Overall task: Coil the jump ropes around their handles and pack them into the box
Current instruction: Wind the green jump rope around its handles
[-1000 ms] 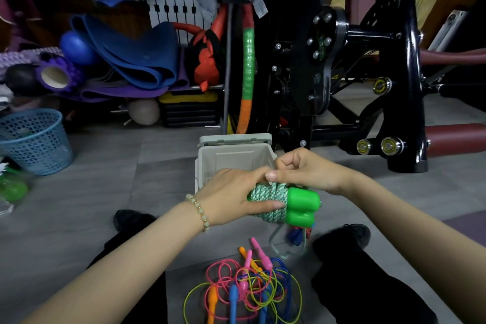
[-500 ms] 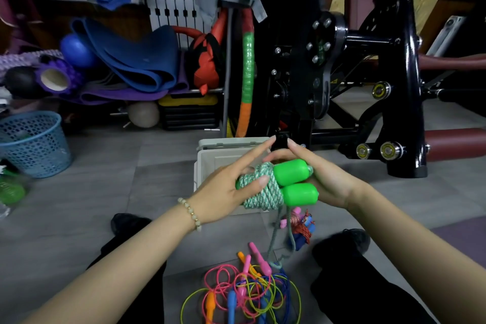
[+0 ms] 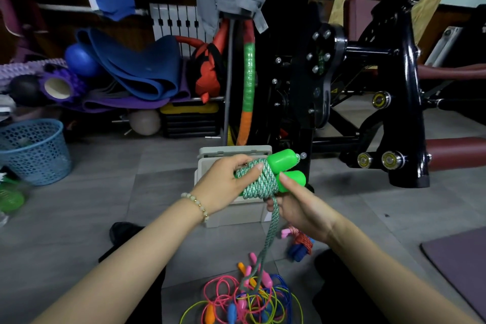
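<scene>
Here, in the head view, a person seated on a grey tiled floor holds a green jump rope (image 3: 259, 181) in front of them, above an open beige box (image 3: 234, 214). The left hand (image 3: 226, 184) is curled around the bundle — thumb pressed on top of the green-and-white braided coils, fingers wrapped behind them — and wears a pale beaded bracelet (image 3: 196, 204) at the wrist. The rope's 2 bright green handles (image 3: 285, 169) lie side by side and stick out to the right of the coils. The right hand (image 3: 297, 208) is closed in a pinch on the loose tail of the rope just beneath the bundle, index finger extended against the lower handle. From that grip the tail hangs down to a tangle of thin ropes (image 3: 244, 300) — pink, yellow, blue and orange — lying on the floor between the person's legs. Just right of the box, on the floor, lies another wound rope (image 3: 299, 243) in red and blue. A blue mesh basket (image 3: 34, 150) stands well apart at far left.
</scene>
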`<move>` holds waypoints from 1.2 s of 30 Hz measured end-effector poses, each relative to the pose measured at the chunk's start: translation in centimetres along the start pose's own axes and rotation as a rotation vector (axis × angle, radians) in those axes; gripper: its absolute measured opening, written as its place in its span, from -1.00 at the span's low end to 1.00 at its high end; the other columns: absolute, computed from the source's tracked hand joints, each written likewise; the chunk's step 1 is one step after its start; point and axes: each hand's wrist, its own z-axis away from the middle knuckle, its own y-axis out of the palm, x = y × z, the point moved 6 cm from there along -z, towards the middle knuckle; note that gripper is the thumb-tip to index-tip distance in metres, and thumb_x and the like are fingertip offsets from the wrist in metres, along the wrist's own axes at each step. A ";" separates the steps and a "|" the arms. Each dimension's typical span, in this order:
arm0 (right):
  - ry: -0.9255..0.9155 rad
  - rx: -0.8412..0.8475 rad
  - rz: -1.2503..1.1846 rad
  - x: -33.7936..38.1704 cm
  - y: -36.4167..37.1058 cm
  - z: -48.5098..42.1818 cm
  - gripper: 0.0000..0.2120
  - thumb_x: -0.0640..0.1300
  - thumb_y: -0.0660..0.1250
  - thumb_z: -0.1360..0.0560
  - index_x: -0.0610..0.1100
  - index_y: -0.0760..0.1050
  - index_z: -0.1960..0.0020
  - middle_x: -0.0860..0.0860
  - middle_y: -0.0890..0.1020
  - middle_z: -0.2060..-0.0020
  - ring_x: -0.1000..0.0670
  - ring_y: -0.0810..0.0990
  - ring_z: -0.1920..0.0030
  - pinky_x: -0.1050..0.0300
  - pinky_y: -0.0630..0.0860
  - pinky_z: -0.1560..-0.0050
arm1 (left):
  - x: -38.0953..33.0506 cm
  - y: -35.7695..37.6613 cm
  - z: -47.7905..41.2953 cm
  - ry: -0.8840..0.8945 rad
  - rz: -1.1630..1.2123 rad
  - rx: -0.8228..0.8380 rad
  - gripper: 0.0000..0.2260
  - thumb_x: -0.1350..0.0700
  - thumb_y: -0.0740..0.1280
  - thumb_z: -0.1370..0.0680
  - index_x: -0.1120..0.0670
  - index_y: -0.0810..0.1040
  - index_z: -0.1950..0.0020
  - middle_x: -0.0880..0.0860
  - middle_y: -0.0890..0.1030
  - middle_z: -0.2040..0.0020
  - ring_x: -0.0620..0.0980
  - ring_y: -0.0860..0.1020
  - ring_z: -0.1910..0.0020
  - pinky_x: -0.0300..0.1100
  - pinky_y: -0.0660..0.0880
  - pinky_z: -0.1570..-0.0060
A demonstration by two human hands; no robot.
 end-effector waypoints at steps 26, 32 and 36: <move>-0.172 -0.325 0.384 1.0 -0.6 -0.5 -0.64 0.16 0.26 -0.43 -0.16 0.42 0.16 -0.04 0.28 0.44 0.08 0.17 0.45 0.11 0.11 0.37 | 0.4 1.3 -0.8 -0.145 0.276 -0.106 -0.71 -0.25 0.26 -0.45 -0.06 0.58 0.13 -0.13 0.49 0.47 -0.10 0.35 0.50 -0.26 0.29 0.56; -0.200 -0.217 0.306 1.2 -0.2 -1.1 -0.69 0.13 0.20 -0.54 -0.13 0.40 0.01 -0.06 0.42 0.20 0.10 0.19 0.43 0.26 0.09 0.45 | 0.9 1.0 -1.8 -0.338 0.470 -0.230 -0.61 -0.20 0.27 -0.51 0.05 0.45 0.38 -0.02 0.31 0.51 -0.11 0.26 0.57 -0.33 0.22 0.58; -0.154 -0.143 0.207 1.2 -0.5 -1.2 -0.76 -0.03 0.30 -0.51 -0.19 0.42 -0.01 0.00 0.45 0.29 0.12 0.18 0.49 0.28 0.07 0.49 | 0.8 0.6 -2.7 -0.418 0.564 -0.276 -0.55 -0.26 0.27 -0.48 0.09 0.31 0.35 0.06 0.30 0.46 -0.10 0.25 0.58 -0.36 0.19 0.58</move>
